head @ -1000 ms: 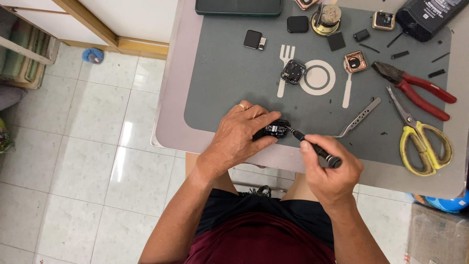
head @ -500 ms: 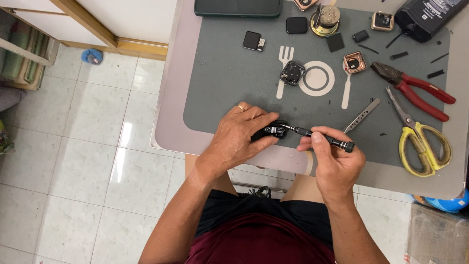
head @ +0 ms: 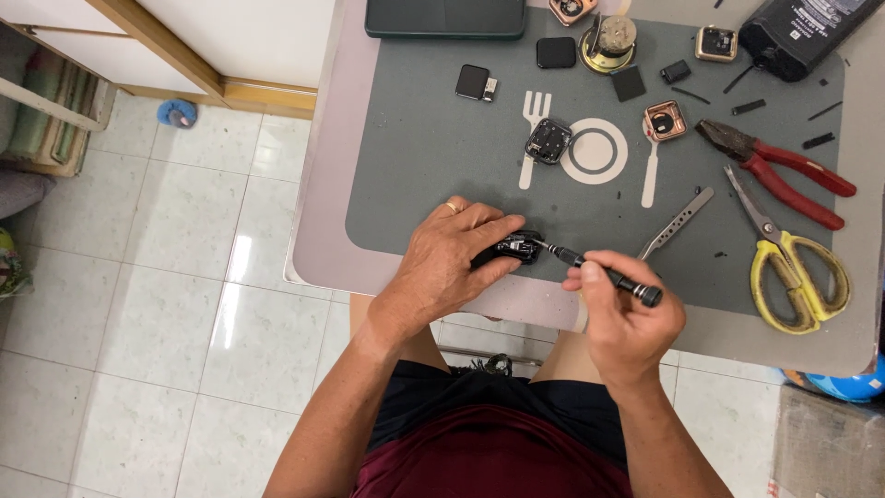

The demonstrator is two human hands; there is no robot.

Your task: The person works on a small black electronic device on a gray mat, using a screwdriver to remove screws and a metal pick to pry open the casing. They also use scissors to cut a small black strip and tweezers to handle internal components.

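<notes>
My left hand (head: 449,260) grips a small black watch case (head: 513,247) and presses it onto the near edge of the grey mat (head: 433,157). My right hand (head: 627,318) holds a thin black screwdriver (head: 599,270) between thumb and fingers. Its tip points left into the watch case. A ring shows on a finger of my left hand.
On the mat lie metal tweezers (head: 678,221), red-handled pliers (head: 774,171), yellow-handled scissors (head: 793,267), several small square watch cases and screens (head: 549,140), and a round brass part (head: 608,41). A dark tablet (head: 445,17) and a black pouch (head: 807,32) rest at the far edge. Tiled floor lies left.
My right hand has tilted the screwdriver flatter and moved it slightly up and right, with its tip staying at the watch case. My left hand has held still.
</notes>
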